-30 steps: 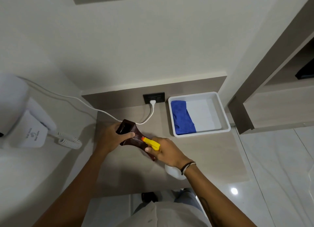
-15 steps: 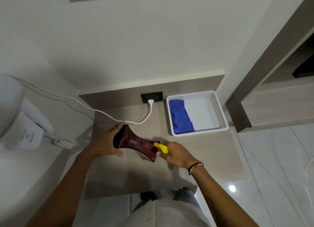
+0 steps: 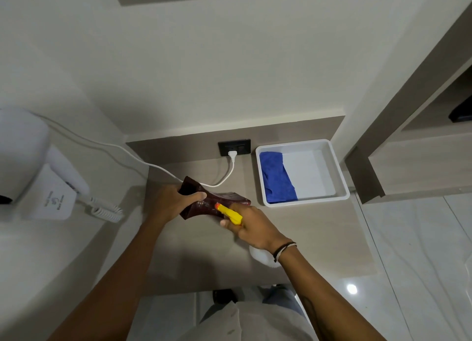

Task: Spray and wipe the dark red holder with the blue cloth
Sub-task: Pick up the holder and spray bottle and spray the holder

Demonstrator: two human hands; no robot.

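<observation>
Dark red glossy flared holder (image 3: 217,200), looking stiff and slippery: we're gripping its narrow waist, left hand (image 3: 173,202) fingers wrapped round; right hand (image 3: 251,225) squeezing yellow-nozzled spray bottle (image 3: 229,213) beside it.

— What sits by the black wall socket (image 3: 234,147)?
— A white tray (image 3: 339,177) just right of it, a white plug (image 3: 232,154) in it.
— And the wall-mounted hair dryer (image 3: 38,167)?
— Far left of the socket.

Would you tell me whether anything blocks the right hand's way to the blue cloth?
Nothing visible does: bare counter lies between the right hand and the blue cloth in the white tray, but that hand holds the spray bottle.
</observation>
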